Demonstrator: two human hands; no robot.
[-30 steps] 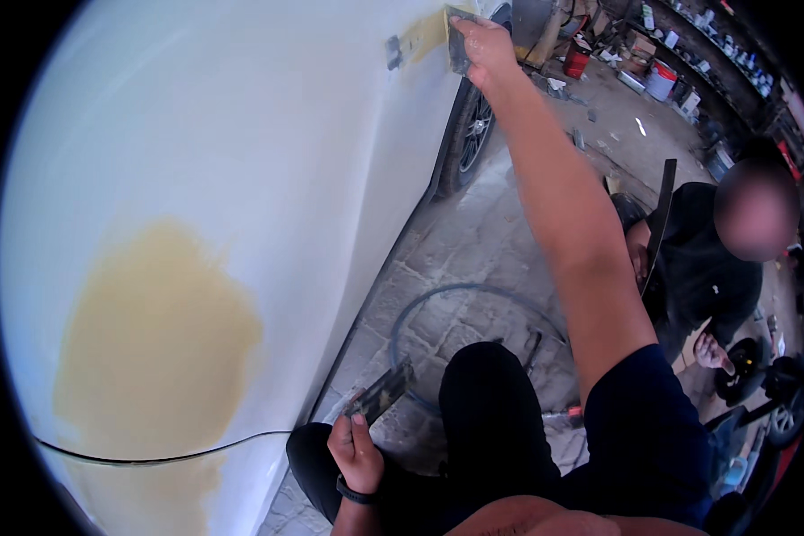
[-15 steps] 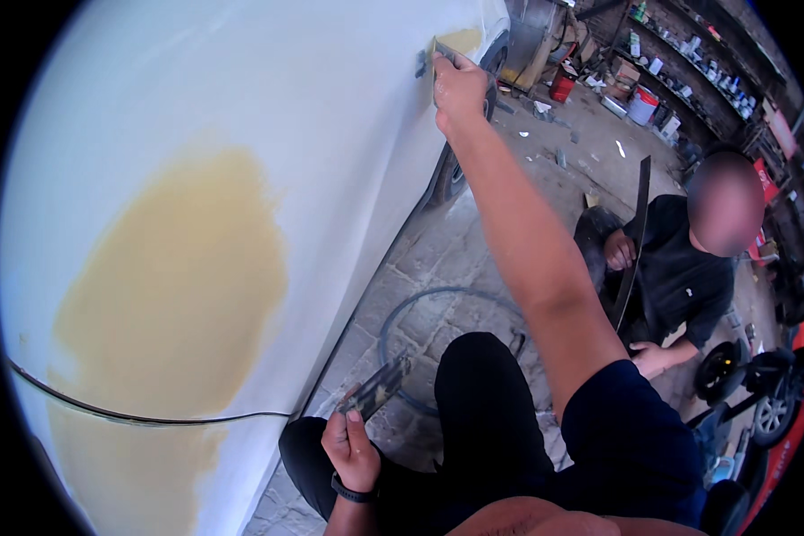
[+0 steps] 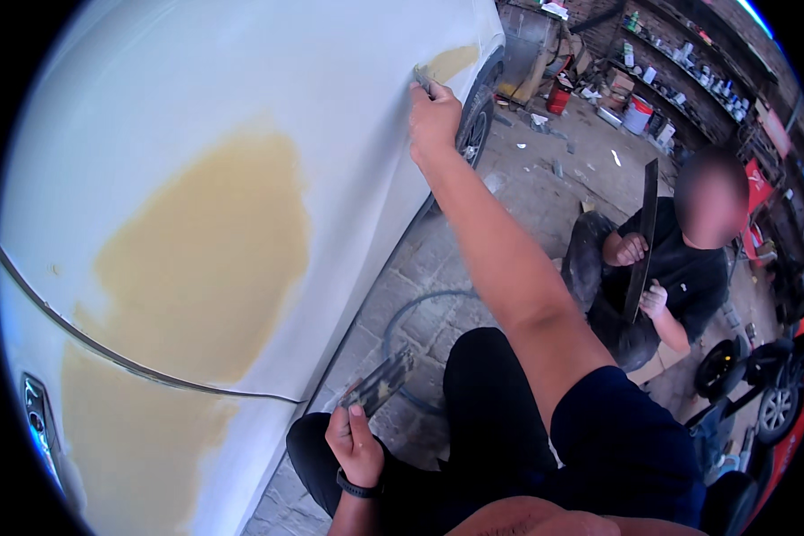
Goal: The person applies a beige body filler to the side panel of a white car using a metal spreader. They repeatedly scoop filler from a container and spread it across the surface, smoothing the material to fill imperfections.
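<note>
In my right hand (image 3: 433,125), at the end of my outstretched arm, is a small putty spreader (image 3: 422,76), pressed to the white car body (image 3: 348,107) beside the rear wheel. My fingers partly hide it. A tan putty patch (image 3: 451,64) lies just beyond its edge. Closer to me, my left hand (image 3: 357,447) grips a dark flat plate (image 3: 384,382) by its lower end, thumb on top; pale smears cover its face. A large tan putty patch (image 3: 214,259) spreads over the side of the car and across a door seam (image 3: 125,362).
To the right a person in black (image 3: 670,268) squats, holding a long dark strip (image 3: 645,241). A hose (image 3: 397,326) curls on the paved floor near my knees. Shelves of cans (image 3: 688,62) and a red-and-white bucket (image 3: 638,114) stand behind. A wheel (image 3: 777,411) shows far right.
My right hand and the spreader have shifted down and left in the picture, and the view has turned slightly. My left hand keeps its hold. The other person's lower hand has risen to the strip.
</note>
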